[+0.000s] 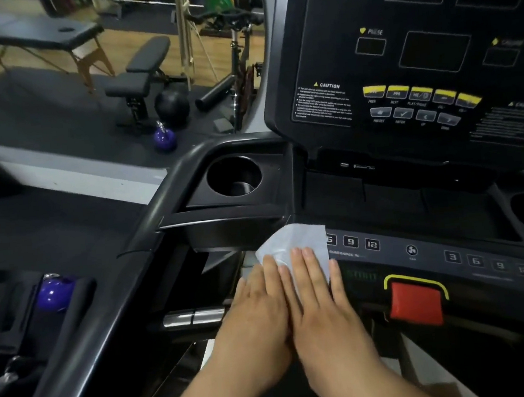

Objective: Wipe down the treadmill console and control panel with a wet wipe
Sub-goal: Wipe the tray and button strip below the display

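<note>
Down at the left end of the control panel (433, 257), the white wet wipe (293, 243) lies spread flat, just left of the keys marked 9 and 12. Both hands press on it with straight fingers, neither curled round it. The right hand (320, 294) rests squarely on the wipe, while the left hand (257, 303) lies beside it, covering the wipe's left edge. A red stop button (415, 303) sits to their right. Above, the dark console (319, 35) stands upright, with a cup holder (215, 183) at its lower left.
</note>
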`<state>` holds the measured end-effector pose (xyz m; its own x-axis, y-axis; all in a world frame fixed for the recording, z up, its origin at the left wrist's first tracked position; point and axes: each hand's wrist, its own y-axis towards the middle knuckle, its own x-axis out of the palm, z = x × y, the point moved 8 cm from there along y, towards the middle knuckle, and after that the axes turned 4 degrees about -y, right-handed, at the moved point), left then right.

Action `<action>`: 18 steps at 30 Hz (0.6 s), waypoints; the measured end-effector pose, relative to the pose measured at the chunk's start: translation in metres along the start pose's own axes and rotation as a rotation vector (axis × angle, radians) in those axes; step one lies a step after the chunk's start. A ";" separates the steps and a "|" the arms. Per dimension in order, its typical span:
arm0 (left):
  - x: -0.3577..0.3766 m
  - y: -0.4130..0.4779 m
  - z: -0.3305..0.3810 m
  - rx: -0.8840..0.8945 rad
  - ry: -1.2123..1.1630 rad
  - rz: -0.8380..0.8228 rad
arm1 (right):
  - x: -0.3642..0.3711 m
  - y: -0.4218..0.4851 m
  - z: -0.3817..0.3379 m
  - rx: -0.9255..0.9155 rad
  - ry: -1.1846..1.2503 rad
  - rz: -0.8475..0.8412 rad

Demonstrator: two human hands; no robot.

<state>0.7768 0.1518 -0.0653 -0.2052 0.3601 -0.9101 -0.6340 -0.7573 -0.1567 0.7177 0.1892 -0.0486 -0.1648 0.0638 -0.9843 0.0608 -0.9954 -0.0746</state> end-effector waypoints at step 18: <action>-0.025 0.013 0.033 0.099 0.323 0.101 | -0.012 0.004 0.066 0.141 -0.035 -0.109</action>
<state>0.7492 0.1507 -0.0317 -0.0339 0.0826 -0.9960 -0.6947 -0.7184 -0.0359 0.6546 0.1800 -0.0266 -0.1976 0.1712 -0.9652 -0.0970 -0.9832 -0.1546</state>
